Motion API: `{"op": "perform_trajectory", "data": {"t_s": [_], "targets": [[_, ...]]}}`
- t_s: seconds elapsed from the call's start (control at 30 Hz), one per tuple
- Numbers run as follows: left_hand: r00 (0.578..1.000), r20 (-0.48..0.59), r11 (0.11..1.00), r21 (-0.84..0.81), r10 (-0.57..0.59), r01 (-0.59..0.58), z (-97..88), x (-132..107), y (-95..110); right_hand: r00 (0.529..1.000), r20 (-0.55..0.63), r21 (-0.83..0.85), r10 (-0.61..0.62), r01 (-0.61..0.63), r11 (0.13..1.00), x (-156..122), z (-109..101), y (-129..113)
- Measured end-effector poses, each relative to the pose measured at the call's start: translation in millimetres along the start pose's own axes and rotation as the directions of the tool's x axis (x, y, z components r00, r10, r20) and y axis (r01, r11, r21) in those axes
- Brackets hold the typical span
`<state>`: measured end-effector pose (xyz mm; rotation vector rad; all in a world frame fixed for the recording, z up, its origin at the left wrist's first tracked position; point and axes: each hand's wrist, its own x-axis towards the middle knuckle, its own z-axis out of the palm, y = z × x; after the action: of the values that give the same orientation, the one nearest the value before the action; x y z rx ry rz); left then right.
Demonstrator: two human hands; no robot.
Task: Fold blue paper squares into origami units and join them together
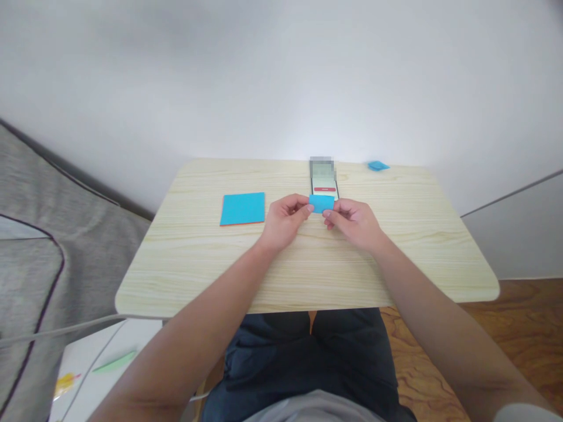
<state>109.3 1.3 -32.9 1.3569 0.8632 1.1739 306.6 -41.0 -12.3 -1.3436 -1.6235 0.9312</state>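
A small folded piece of blue paper (322, 203) is held just above the light wooden table (197, 275), at its middle. My left hand (284, 221) pinches the paper's left edge with fingers curled. My right hand (352, 223) pinches its lower right corner. Directly behind the paper a phone (324, 181) lies on the table with its screen lit. A stack of blue square paper (243, 208) with an orange bottom edge lies to the left of my left hand.
A small folded blue paper shape (377, 166) rests at the table's far right edge near the white wall. A grey cushion (35, 264) is to the left. A white surface with a green pen (115, 362) sits low at the left. Wooden floor shows at the right.
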Motion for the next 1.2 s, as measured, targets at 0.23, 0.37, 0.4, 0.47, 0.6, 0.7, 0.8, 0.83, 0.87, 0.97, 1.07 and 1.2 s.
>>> {"op": "perform_trajectory", "data": {"t_s": [0.23, 0.37, 0.4, 0.47, 0.6, 0.7, 0.8, 0.83, 0.87, 0.97, 1.07, 1.2], "targets": [[1.000, 0.015, 1.000, -0.006, -0.021, 0.022, 1.4, -0.5, 2.8, 0.997, -0.079, 0.243, -0.023, 0.041, 0.969, -3.6, 3.1, 0.8], [0.999, 0.034, 0.999, -0.034, -0.031, 0.032, 0.0, 0.7, 1.4, 0.993, -0.121, 0.328, -0.013, 0.052, 0.943, -3.3, 3.4, 2.9], [0.999, 0.040, 0.999, -0.038, -0.033, 0.034, -0.5, 1.0, 1.3, 0.993, -0.116, 0.342, -0.010, 0.049, 0.939, -3.3, 3.2, 3.1], [0.998, 0.051, 0.998, -0.043, -0.038, 0.041, -1.3, 1.6, 1.5, 0.995, -0.102, 0.354, -0.008, 0.044, 0.934, -3.7, 2.8, 2.9], [0.997, 0.062, 0.997, -0.056, -0.051, 0.055, -2.0, 1.7, 2.8, 0.996, -0.093, 0.312, -0.014, 0.043, 0.949, -4.8, 2.5, 0.9], [0.996, 0.065, 0.996, -0.066, -0.061, 0.065, -1.9, 1.7, 3.7, 0.996, -0.088, 0.306, -0.017, 0.044, 0.951, -5.5, 2.4, -0.3], [0.995, 0.070, 0.994, -0.076, -0.069, 0.075, -2.0, 2.0, 4.2, 0.997, -0.072, 0.298, -0.023, 0.043, 0.953, -5.9, 2.2, -1.2], [0.995, 0.072, 0.994, -0.080, -0.072, 0.078, -2.2, 2.2, 4.3, 0.998, -0.066, 0.294, -0.023, 0.042, 0.955, -6.0, 2.2, -1.5], [0.995, 0.073, 0.993, -0.084, -0.073, 0.079, -2.4, 2.3, 4.3, 0.998, -0.060, 0.291, -0.022, 0.038, 0.956, -6.0, 2.2, -1.8], [0.994, 0.075, 0.992, -0.097, -0.073, 0.081, -3.0, 2.4, 4.2, 0.999, -0.039, 0.302, -0.009, 0.021, 0.953, -5.9, 2.5, -2.8], [0.995, 0.077, 0.991, -0.107, -0.069, 0.077, -3.7, 2.2, 4.2, 1.000, -0.022, 0.326, -0.004, 0.011, 0.945, -5.6, 2.8, -3.6], [0.995, 0.086, 0.991, -0.119, -0.052, 0.062, -4.3, 1.9, 3.8, 1.000, 0.006, 0.332, -0.002, 0.000, 0.943, -5.6, 2.6, -4.0]]}}
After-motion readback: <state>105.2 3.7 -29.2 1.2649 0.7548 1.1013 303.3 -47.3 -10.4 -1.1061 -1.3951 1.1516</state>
